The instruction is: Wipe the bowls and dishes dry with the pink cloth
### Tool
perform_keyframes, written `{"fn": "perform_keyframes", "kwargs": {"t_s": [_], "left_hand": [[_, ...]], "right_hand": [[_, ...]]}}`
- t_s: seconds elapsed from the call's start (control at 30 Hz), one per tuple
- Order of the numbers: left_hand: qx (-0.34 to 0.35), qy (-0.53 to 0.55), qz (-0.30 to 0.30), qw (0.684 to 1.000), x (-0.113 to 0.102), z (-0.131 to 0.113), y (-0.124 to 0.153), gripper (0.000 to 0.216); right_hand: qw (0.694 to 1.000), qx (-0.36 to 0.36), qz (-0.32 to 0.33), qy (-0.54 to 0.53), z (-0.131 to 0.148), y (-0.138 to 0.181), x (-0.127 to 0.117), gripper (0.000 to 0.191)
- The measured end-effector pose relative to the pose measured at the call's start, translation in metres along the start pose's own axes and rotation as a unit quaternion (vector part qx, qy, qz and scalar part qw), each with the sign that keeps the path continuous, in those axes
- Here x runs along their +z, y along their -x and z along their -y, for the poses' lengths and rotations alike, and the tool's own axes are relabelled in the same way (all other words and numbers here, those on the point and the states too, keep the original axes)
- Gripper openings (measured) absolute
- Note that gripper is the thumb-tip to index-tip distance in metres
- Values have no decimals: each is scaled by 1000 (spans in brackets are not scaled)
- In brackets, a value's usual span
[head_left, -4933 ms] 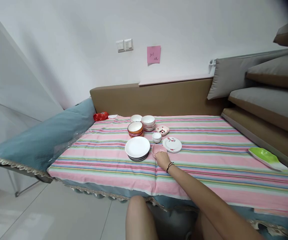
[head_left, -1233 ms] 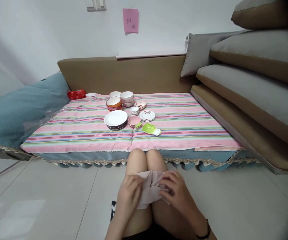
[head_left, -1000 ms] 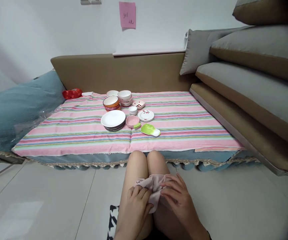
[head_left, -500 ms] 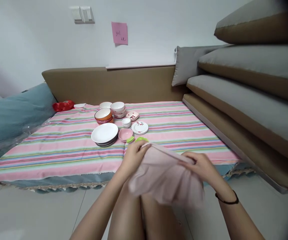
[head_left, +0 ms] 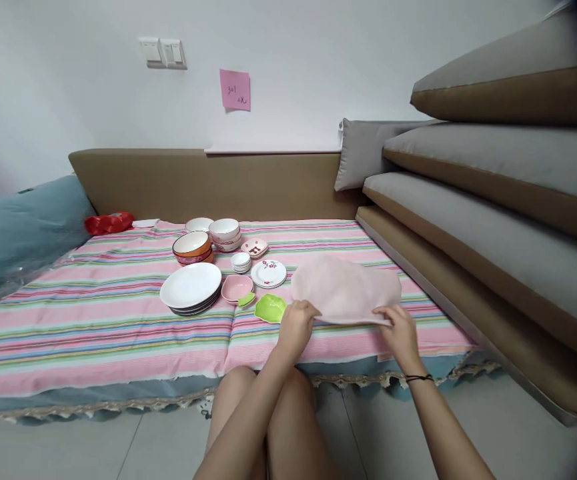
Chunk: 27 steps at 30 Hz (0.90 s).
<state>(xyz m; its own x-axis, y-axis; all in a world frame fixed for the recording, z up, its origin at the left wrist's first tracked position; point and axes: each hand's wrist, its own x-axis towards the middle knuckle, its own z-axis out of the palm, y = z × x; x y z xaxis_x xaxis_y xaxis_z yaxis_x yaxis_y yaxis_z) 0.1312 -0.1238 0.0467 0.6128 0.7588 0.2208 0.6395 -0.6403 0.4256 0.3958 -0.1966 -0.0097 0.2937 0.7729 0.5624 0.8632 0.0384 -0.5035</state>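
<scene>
A pale pink cloth point(head_left: 345, 287) spreads over the right part of the striped cover, its far side puffed up a little. Its near edge is pinched at the left by my left hand point(head_left: 298, 325) and at the right by my right hand point(head_left: 401, 333), and the edge runs straight between them. Just left of my left hand lies a green leaf-shaped dish point(head_left: 270, 309). Beyond it are a small stack of flowered plates point(head_left: 269, 273) and a pink bowl point(head_left: 237, 289) with a green leaf-like part.
Further left stand a stack of large white plates point(head_left: 191, 285), orange bowls point(head_left: 192, 245), white bowls point(head_left: 225, 231), small white dishes point(head_left: 241, 261) and a patterned dish point(head_left: 255, 247). A red bundle point(head_left: 109, 223) lies far left. Stacked cushions point(head_left: 493, 220) border the right side.
Both hands have carried the cloth from above my lap forward and right onto the striped cover. The green dish shows fully now. The view has shifted slightly.
</scene>
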Motion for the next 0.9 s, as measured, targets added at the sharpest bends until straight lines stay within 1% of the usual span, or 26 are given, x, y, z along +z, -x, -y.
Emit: {"fn": "perform_keyframes", "kwargs": {"t_s": [0.07,0.1,0.13,0.2,0.27,0.3,0.33,0.37,0.4,0.47,0.5,0.57,0.6,0.67,0.7,0.73,0.77,0.83,0.87,0.9], "left_hand": [[2,-34,59,998,28,11,13,27],[12,-45,85,995,36,15,19,26],[22,-53,104,993,42,18,26,24],[38,-72,128,988,47,20,35,20],[43,-90,137,986,49,20,38,12],[44,-97,138,985,49,20,37,14],[44,-101,138,984,51,19,35,21],[44,-104,139,984,52,18,33,26],[46,-105,139,984,54,17,30,25],[47,-100,140,984,54,13,26,12],[45,-95,138,985,52,11,26,11],[34,-75,124,989,42,6,27,16],[27,-63,112,991,35,2,28,17],[20,-27,88,996,17,-8,31,20],[22,3,81,996,8,-14,32,22],[31,52,78,995,-1,-21,32,23],[35,154,75,985,-9,-28,31,22],[19,319,58,946,-21,-42,26,20],[1,379,59,923,-24,-48,22,20],[-19,428,66,901,-25,-53,18,21]], "right_hand": [[999,9,47,20,-20,30,22,35],[998,10,52,29,-27,42,29,34],[998,7,54,34,-31,53,32,32],[998,0,45,40,-36,65,33,29],[998,1,20,51,-35,67,31,30],[998,10,7,64,-33,65,30,30],[996,25,-1,82,-31,62,29,31],[994,48,-1,100,-29,58,28,32],[991,76,5,113,-27,55,27,32],[985,128,23,118,-25,50,23,31],[984,140,27,109,-24,48,19,31],[986,145,13,77,-23,46,5,34],[988,142,-4,57,-21,44,-5,36],[985,161,-53,17,-12,37,-29,40],[980,166,-105,24,-5,32,-41,40],[973,153,-170,30,3,25,-54,39],[962,134,-236,29,11,16,-67,39],[955,66,-285,44,25,-4,-89,36],[950,28,-307,56,29,-15,-98,33],[947,0,-315,68,31,-27,-105,32]]}}
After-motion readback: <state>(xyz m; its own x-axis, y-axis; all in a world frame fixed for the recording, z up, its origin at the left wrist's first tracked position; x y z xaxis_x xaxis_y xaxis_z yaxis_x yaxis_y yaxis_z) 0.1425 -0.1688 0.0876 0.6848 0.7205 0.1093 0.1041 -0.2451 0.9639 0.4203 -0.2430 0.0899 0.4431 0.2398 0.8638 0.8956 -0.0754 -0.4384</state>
